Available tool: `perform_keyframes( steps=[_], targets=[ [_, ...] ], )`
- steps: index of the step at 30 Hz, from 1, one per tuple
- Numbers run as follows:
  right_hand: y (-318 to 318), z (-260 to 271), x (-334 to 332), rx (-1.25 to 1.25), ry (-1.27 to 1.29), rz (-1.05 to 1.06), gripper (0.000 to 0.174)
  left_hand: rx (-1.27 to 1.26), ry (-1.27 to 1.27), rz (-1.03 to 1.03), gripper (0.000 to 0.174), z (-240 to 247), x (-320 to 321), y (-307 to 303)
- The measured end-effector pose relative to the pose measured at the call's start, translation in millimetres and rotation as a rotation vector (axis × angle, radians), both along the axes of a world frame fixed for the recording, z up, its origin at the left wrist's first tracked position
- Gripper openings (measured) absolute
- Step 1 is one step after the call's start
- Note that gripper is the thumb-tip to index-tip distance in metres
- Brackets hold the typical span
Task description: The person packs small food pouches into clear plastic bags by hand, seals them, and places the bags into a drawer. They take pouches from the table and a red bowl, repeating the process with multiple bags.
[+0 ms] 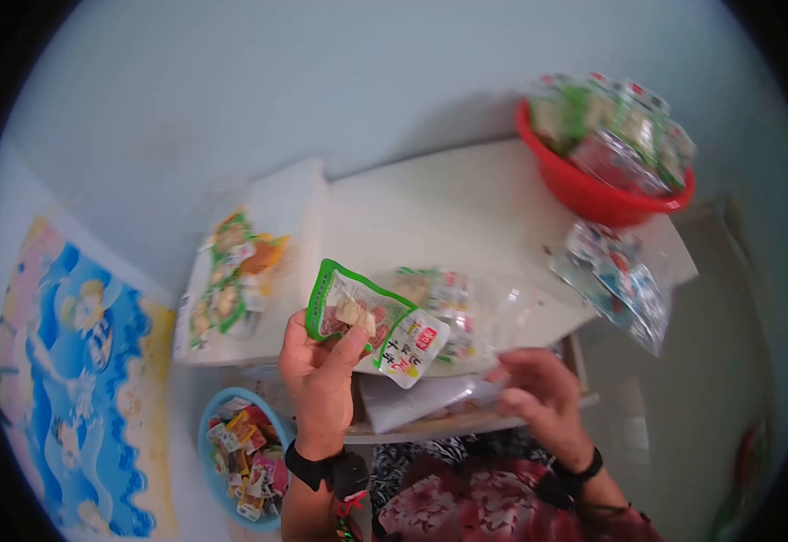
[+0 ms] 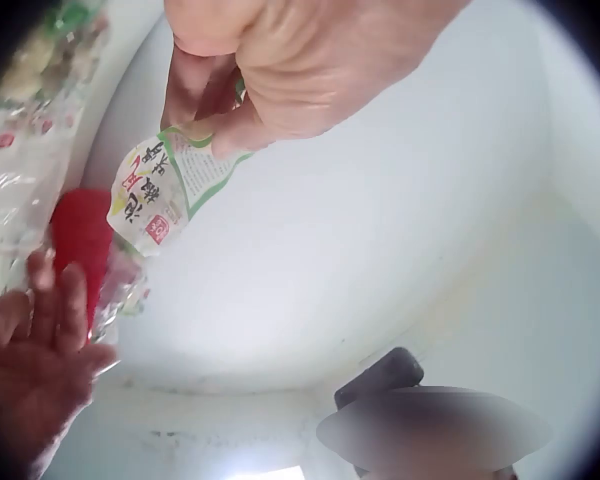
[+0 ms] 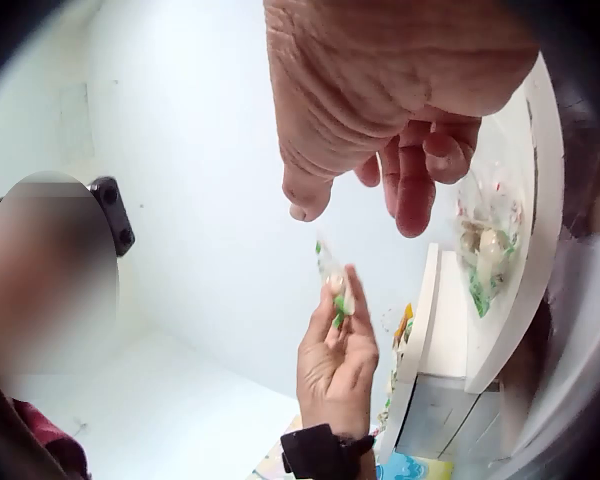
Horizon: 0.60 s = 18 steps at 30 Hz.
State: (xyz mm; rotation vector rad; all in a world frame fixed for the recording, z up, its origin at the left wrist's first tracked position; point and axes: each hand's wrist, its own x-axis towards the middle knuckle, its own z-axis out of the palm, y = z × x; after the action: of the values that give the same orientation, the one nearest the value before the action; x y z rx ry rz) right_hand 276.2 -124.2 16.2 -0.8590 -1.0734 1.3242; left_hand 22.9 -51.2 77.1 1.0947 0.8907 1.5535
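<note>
Dark red floral clothing (image 1: 466,501) is closest, at six o'clock on the dial as the person looks down. Just above it at seven o'clock, the left hand (image 1: 321,388) pinches a green-edged packet (image 1: 353,312), thumb laid across its front, fingers behind. From where I'm standing, that packet is raised near the dial's centre, tilted, its white label end pointing to about four o'clock and pale chunks showing through its window.

Over at four o'clock the right hand (image 1: 543,397) holds nothing, its fingers loosely bent and apart; it's a bit blurred. Beneath it, at five o'clock, juts what looks like a pulled-out drawer (image 1: 577,366) with a whitish plastic sheet (image 1: 403,402) in it.

On the white table (image 1: 448,203), more packets (image 1: 452,303) lie just to the three o'clock side of the held one. Another heap of packets (image 1: 231,280) sits at nine o'clock. Two o'clock has a red basin (image 1: 583,194) piled high with similar packs, and at three o'clock shiny plastic bags (image 1: 624,280) overhang the table's edge. Lower down, at seven o'clock, stands a light-blue basin (image 1: 206,443) full of small colourful sachets (image 1: 249,456); a blue poster (image 1: 78,388) fills eight o'clock.
</note>
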Motion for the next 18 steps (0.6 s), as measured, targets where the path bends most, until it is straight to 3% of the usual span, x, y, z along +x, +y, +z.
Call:
perform_keyframes(
  steps=[2,5,8,11,14,18],
  targets=[
    [2,8,-10,0.060,0.038,0.002,0.049,-0.028,0.036,-0.105,0.034,-10,29,-9],
    [2,8,-16,-0.066,0.089,-0.063,0.044,-0.087,0.063,-0.216,0.037,-14,62,-22],
    [-2,-2,-8,-0.067,0.063,-0.198,0.028,-0.051,0.122,-0.294,0.042,-27,72,-22],
    [-4,-3,9,-0.083,0.074,-0.408,0.018,0.112,0.313,-0.111,0.041,-25,76,-21],
    [-11,-11,42,-0.081,0.072,-0.594,0.014,0.196,0.710,0.045,0.037,-27,62,-16],
    [-26,-33,70,-0.133,-0.002,-0.660,0.013,0.241,0.828,0.161,0.032,-47,45,-10]
  ],
)
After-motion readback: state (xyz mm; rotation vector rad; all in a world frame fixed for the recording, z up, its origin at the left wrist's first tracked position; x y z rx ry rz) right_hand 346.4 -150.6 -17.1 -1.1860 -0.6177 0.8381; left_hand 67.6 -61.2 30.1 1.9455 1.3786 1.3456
